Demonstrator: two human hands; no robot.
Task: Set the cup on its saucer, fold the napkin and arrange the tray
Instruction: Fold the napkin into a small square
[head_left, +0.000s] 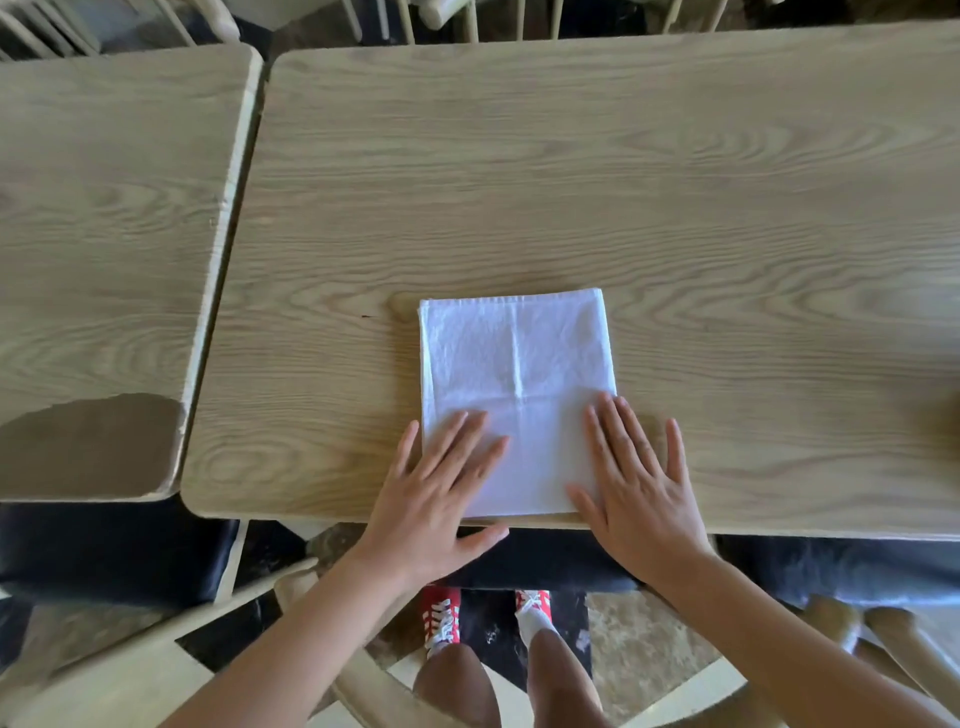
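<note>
1. Napkin (511, 384): white, folded rectangle, lying flat at the near edge of the table (675, 208); both near corners hidden under the hands.
2. Left hand (441, 493): flat, fingers spread, holding nothing, pressing the napkin's left side.
3. Right hand (636, 483): flat, fingers spread, empty, pressing the right side.

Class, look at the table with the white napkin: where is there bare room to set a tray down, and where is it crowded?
The light wooden table is bare beyond the folded white cloth napkin, and also to its left and right. The crowded spot is the near edge, where the left hand and right hand lie flat on the napkin's near corners. The neighbouring wooden table is bare too.
</note>
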